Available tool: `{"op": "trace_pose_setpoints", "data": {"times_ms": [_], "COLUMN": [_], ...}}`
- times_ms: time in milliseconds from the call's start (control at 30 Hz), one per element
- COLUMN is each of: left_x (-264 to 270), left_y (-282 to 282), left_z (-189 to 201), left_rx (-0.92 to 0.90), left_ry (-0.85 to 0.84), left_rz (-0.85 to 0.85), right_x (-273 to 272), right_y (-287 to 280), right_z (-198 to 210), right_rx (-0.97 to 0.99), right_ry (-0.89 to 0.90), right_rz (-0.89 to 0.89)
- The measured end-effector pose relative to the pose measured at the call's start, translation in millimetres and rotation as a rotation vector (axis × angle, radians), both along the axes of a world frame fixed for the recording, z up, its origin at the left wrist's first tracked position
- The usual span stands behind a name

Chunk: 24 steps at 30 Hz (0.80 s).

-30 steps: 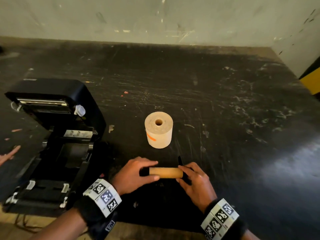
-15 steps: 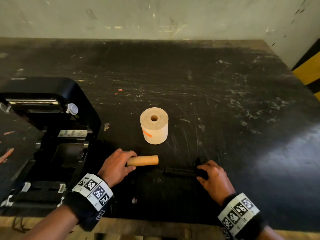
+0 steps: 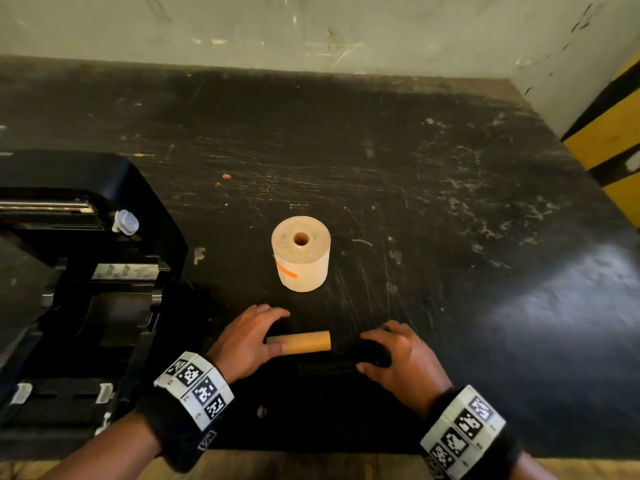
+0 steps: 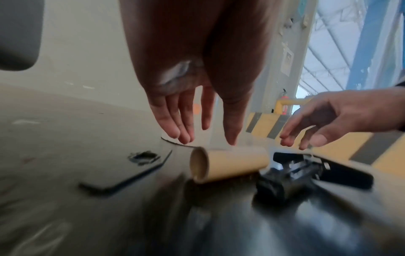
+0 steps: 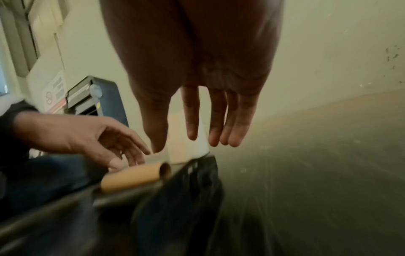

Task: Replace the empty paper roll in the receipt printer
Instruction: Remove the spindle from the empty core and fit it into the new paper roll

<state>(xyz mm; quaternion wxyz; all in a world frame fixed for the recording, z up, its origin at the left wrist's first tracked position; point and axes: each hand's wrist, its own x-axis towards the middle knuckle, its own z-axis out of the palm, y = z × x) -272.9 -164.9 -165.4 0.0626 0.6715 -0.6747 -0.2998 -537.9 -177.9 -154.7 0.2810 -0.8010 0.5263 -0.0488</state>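
Scuffed black tabletop (image 3: pixel 398 188): brown cardboard empty core (image 3: pixel 301 342) lies flat under spread left hand (image 3: pixel 247 341), black plastic spindle (image 4: pixel 291 175) under loosely open right hand (image 3: pixel 403 365); next, seat spindle squarely in full cream paper roll (image 3: pixel 300 253).

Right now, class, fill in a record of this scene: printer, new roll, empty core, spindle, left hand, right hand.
Printer: lid open, no roll seen inside
New roll: stands on end, apart from both hands
Empty core: lies on its side on the table
Black spindle: lies by the core's right end
Left hand: fingers straight over the core, no grip
Right hand: fingers relaxed over the spindle, no grip
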Motion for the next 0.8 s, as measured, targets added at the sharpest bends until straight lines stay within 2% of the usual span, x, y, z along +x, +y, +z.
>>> {"op": "trace_pose_setpoints", "data": {"times_ms": [133,267,367,433,500,567,700,800], "left_x": [3,10,12,13,12,11,0,-16], "left_y": [-25,-42,-47,-50,-52,-54,-64,-76], "left_z": [11,4,3,4,4,3,9,13], "left_rx": [-0.077,-0.061,-0.053,-0.04,-0.061,-0.129,-0.274,-0.316], "left_ry": [0.227,0.408,0.521,0.554,0.581,0.573,0.475,0.295], "left_rz": [0.295,0.413,0.368,0.328,0.309,0.282,0.173,-0.032], "right_x": [21,75,110,124,127,119,76,41], "right_y": [-38,-76,-95,-100,-104,-103,-93,-86], "right_z": [29,46,41,37,36,41,53,52], "right_rx": [-0.158,-0.286,-0.313,-0.358,-0.422,-0.395,-0.222,-0.142], "right_ry": [-0.148,-0.138,0.019,0.159,0.213,0.172,0.029,-0.061], "right_rz": [-0.026,0.145,0.279,0.317,0.318,0.278,0.142,0.081]}}
